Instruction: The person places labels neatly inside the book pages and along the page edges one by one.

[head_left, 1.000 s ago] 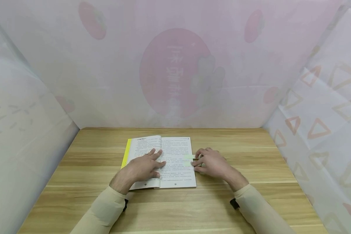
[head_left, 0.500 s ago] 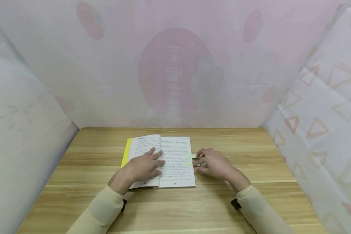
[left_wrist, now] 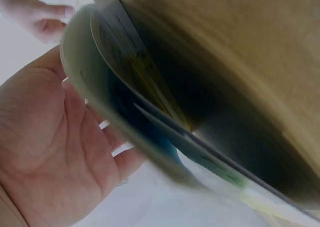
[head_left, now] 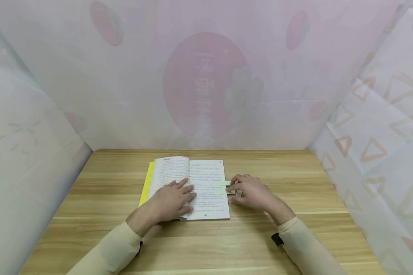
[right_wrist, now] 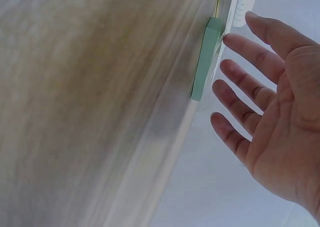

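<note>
An open book (head_left: pixel 206 172) with printed pages lies on the wooden table. My left hand (head_left: pixel 166 202) rests spread over its left page (head_left: pixel 172 172), fingertips near the spine. In the left wrist view, pages bow up in front of my left hand (left_wrist: pixel 60 137). At the book's right edge, pale green sticky strips (head_left: pixel 221 183) lie across the page and stick out past it. My right hand (head_left: pixel 252 191) touches them with loosely bent fingers. The right wrist view shows my right hand (right_wrist: pixel 280 102) with fingers spread apart, beside a thick green pad (right_wrist: pixel 204 62).
A yellow cover edge (head_left: pixel 146 185) shows at the book's left side. Wooden tabletop (head_left: pixel 206 248) surrounds the book. Printed fabric walls (head_left: pixel 206 88) enclose the table at the back and both sides.
My left hand has slid slightly toward me, and the left pages bulge higher with more print showing. The right hand has stayed almost in place, its index finger shifting a little at the strips.
</note>
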### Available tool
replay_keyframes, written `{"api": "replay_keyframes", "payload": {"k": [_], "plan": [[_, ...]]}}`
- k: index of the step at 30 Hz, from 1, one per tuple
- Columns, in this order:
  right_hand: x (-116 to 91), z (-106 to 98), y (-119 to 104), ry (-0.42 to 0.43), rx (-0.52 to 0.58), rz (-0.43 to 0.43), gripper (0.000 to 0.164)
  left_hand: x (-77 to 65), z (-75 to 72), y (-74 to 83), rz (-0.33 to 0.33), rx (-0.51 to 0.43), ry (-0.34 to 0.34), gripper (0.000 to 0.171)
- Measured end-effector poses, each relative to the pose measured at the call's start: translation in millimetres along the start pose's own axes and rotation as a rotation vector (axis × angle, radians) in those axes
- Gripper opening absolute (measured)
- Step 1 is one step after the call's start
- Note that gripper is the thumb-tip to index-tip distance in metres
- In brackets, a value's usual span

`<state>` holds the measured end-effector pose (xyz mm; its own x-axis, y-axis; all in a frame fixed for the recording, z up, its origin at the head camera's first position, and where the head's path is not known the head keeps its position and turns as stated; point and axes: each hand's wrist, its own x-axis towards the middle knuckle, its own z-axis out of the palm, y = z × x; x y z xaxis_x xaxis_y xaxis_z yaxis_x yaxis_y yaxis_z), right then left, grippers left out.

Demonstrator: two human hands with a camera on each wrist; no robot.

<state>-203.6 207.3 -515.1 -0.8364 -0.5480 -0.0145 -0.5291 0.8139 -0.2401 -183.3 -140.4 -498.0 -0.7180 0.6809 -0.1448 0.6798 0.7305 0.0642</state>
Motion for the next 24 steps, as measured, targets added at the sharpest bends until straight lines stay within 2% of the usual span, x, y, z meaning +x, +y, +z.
{"api": "replay_keyframes", "payload": {"k": [5,9,17,24], "plan": [[0,-2,-1,-0.006,0.025,0.016,0.039,-1.8,3.3,12.3,0.044,0.076,0.005,0.059],[0,-2,-1,-0.003,0.041,0.025,0.037,-4.5,4.6,24.1,0.054,0.112,0.007,0.063],[-1,-3,-1,0.012,0.076,0.027,0.035,-7.1,4.6,45.2,0.02,0.171,0.003,0.074],[-3,-2,1,0.022,0.094,0.026,0.03,-1.3,6.5,51.6,-0.002,0.246,0.015,0.076]]}}
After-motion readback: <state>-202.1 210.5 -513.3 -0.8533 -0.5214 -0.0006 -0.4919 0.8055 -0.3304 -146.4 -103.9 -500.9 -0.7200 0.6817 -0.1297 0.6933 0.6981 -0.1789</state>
